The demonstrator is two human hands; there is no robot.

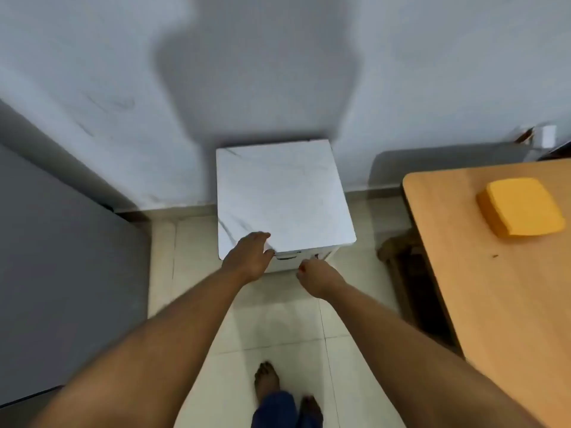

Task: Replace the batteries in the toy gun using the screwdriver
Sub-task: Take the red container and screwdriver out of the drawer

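I see the left hand (247, 254) resting flat on the cabinet (284, 196) front edge; right hand (318, 274) curled just below it, grip unclear.

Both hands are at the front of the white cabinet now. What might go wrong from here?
1. The right hand is curled at the drawer front; whether it has a firm hold is unclear, so it may slip off when pulling.
2. The left hand rests on the front edge of the cabinet top; the cabinet might shift or tip forward if that brace loosens.
3. The bare feet stand below, so anything dropped may hit them.
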